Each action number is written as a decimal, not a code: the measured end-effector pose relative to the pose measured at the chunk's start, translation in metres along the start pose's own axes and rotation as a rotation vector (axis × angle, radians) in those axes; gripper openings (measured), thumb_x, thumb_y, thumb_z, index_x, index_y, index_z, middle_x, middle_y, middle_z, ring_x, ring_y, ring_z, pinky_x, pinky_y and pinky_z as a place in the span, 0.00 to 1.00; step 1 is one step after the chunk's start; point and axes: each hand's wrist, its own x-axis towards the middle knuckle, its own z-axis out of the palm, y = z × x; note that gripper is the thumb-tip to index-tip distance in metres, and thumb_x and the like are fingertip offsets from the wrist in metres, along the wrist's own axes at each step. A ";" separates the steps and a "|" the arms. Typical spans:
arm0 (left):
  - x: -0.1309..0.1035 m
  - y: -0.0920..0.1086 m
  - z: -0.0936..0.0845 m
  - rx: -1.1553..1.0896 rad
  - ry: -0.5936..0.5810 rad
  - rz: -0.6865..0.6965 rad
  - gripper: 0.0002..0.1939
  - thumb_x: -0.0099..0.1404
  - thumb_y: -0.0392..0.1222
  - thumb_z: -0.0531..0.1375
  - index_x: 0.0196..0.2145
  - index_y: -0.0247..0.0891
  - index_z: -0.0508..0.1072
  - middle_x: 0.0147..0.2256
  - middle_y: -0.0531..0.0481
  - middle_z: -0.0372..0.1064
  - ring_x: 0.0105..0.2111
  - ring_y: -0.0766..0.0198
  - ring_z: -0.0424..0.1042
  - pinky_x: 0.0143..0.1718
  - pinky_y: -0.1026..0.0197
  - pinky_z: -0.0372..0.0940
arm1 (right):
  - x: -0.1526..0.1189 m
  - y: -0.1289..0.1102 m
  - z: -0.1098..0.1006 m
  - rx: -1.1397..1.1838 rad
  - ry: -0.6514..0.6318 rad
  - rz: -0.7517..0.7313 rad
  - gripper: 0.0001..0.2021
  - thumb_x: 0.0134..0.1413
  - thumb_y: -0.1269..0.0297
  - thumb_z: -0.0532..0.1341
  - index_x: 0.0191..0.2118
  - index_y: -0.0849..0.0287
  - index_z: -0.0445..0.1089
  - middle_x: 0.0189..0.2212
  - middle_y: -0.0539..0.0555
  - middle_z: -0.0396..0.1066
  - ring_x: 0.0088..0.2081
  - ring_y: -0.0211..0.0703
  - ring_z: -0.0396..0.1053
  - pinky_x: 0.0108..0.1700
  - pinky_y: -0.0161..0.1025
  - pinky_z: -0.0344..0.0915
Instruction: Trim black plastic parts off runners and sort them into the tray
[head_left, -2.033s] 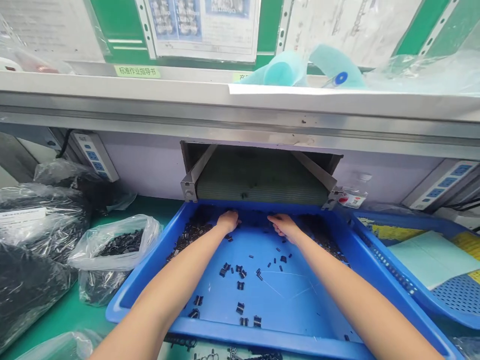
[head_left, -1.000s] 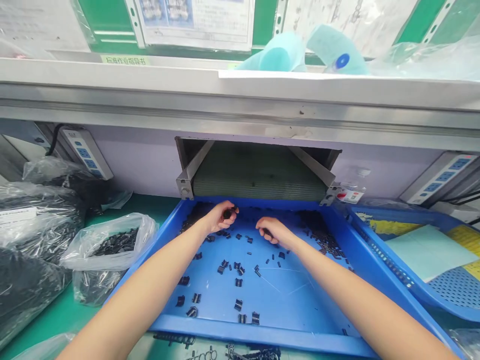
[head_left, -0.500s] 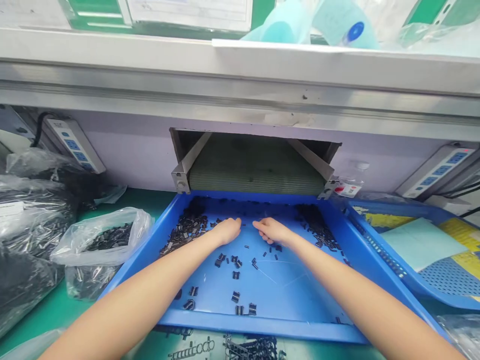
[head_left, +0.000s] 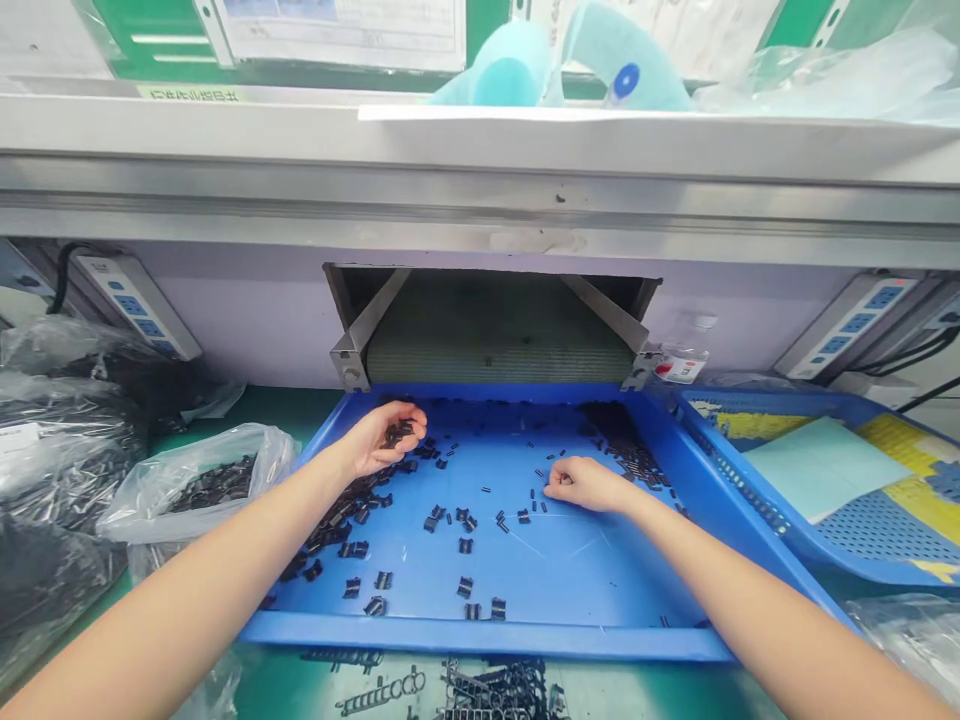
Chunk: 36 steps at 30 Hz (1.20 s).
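"Your left hand [head_left: 377, 440] cradled black parts [head_left: 398, 432] above the blue tray [head_left: 480, 637], lying at mixed angles!"
"And your right hand [head_left: 591, 485]?"
"Curled, yet I couldn't tell whether it held anything. Nearby pins [head_left: 532, 494] pointed some crosswise, some away from you."
"Your tray carried scattered pieces [head_left: 466, 546]; the clear bag [head_left: 142, 523] alongside, more black ones!"

Palm of right hand [head_left: 589, 484] hidden, heap of black strips [head_left: 499, 688] cut off below
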 end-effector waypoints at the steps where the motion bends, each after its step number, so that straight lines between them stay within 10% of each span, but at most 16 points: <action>1: -0.003 -0.003 0.003 0.021 -0.004 -0.010 0.12 0.61 0.44 0.42 0.25 0.37 0.57 0.18 0.56 0.50 0.11 0.75 0.43 0.08 0.71 0.38 | 0.000 -0.001 0.002 -0.069 -0.009 0.006 0.09 0.42 0.69 0.60 0.18 0.60 0.60 0.16 0.47 0.59 0.22 0.35 0.57 0.25 0.34 0.53; 17: -0.001 -0.016 0.145 0.708 -0.260 0.172 0.03 0.51 0.33 0.59 0.27 0.35 0.66 0.24 0.45 0.66 0.34 0.48 0.68 0.39 0.50 0.58 | 0.009 -0.011 0.017 -0.398 0.077 -0.124 0.15 0.56 0.64 0.52 0.50 0.56 0.61 0.41 0.54 0.70 0.43 0.45 0.67 0.39 0.37 0.60; 21: -0.005 -0.017 0.128 0.656 -0.262 0.178 0.04 0.55 0.35 0.54 0.23 0.36 0.64 0.20 0.51 0.62 0.26 0.60 0.66 0.33 0.59 0.61 | 0.011 -0.017 0.030 -0.339 0.042 -0.200 0.15 0.54 0.67 0.53 0.48 0.52 0.63 0.46 0.53 0.68 0.46 0.46 0.65 0.42 0.38 0.59; 28: -0.025 -0.005 0.048 0.491 -0.035 0.063 0.23 0.63 0.54 0.30 0.23 0.40 0.52 0.17 0.60 0.43 0.12 0.73 0.42 0.13 0.68 0.43 | 0.012 -0.015 0.031 -0.060 0.136 -0.188 0.03 0.48 0.68 0.55 0.32 0.58 0.64 0.29 0.54 0.69 0.32 0.45 0.67 0.33 0.37 0.57; 36: -0.045 -0.037 0.042 0.732 -0.087 0.048 0.09 0.54 0.45 0.58 0.30 0.39 0.62 0.20 0.57 0.57 0.22 0.66 0.59 0.24 0.66 0.53 | 0.003 -0.021 0.005 0.425 0.188 -0.208 0.08 0.50 0.62 0.38 0.31 0.56 0.50 0.25 0.50 0.59 0.18 0.34 0.55 0.16 0.32 0.48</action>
